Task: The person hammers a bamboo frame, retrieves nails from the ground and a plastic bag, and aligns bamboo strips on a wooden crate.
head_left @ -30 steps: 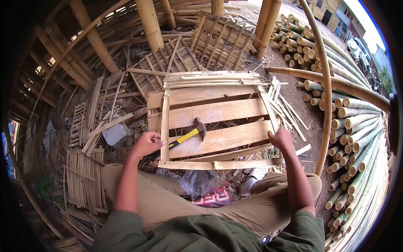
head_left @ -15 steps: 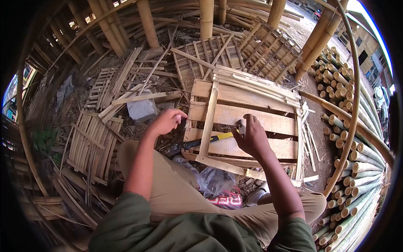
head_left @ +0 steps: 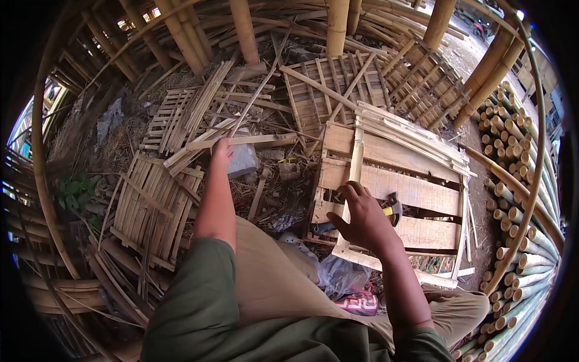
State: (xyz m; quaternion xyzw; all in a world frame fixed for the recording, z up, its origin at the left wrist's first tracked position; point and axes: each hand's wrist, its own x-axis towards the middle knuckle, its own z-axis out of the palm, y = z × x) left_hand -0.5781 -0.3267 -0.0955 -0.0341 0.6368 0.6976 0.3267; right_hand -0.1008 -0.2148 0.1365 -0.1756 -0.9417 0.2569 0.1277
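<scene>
My left hand [head_left: 222,152] is stretched out to the left, at a light wooden strip [head_left: 259,139] that lies across a grey block [head_left: 242,160]; its fingers are partly hidden. Over the left part of a slatted wooden panel [head_left: 416,184] hovers my right hand [head_left: 357,210], fingers spread and holding nothing. Beneath and beside it lies a hammer [head_left: 393,210] with a yellow and black handle, partly covered by the hand. Several thin strips [head_left: 413,137] rest along the panel's far edge.
Slatted panels [head_left: 148,208] and loose strips [head_left: 193,108] lie on the ground at the left. More crates [head_left: 338,90] lean at the back near upright bamboo posts [head_left: 244,30]. Cut bamboo poles [head_left: 518,241] are stacked at the right. A plastic bag [head_left: 344,273] lies between my legs.
The view has turned left, so the panel appears farther right. My left hand has moved away from the panel to the strip; my right hand has left the panel's right side for its left part.
</scene>
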